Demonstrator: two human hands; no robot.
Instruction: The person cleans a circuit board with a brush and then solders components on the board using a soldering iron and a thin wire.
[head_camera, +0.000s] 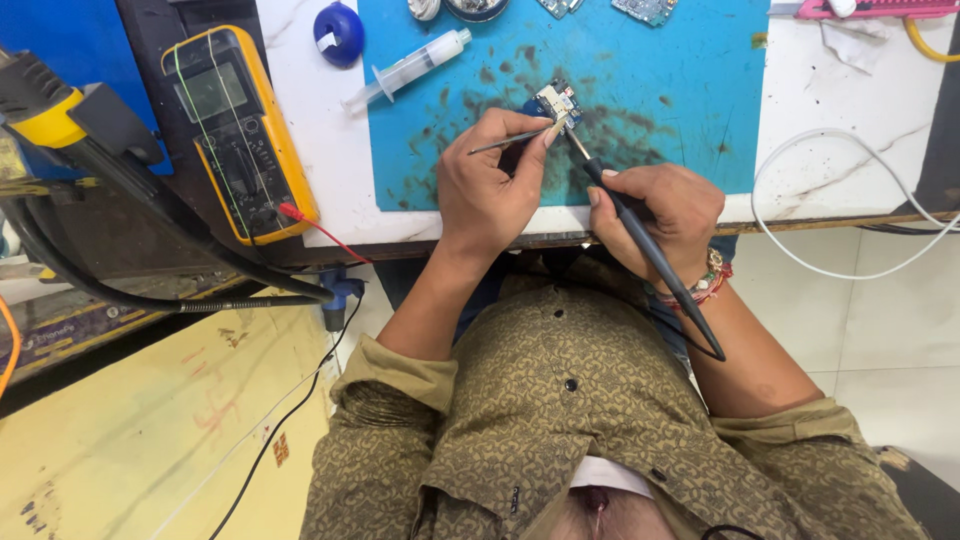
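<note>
A small circuit board (556, 101) lies on a stained blue work mat (650, 90). My left hand (490, 185) pinches thin metal tweezers (510, 140), whose tips reach the board's near edge. My right hand (660, 215) grips a dark soldering iron (650, 255) like a pen. Its metal tip touches the board beside the tweezers. The iron's handle runs back over my wrist toward my body. A beaded bracelet (708, 282) circles my right wrist.
A yellow multimeter (240, 130) with a red lead lies at the left. A plastic syringe (410, 65) and a blue round container (338, 33) rest behind the mat. A white cable (800, 250) loops off the table's right edge. Black hoses (150, 280) hang at the left.
</note>
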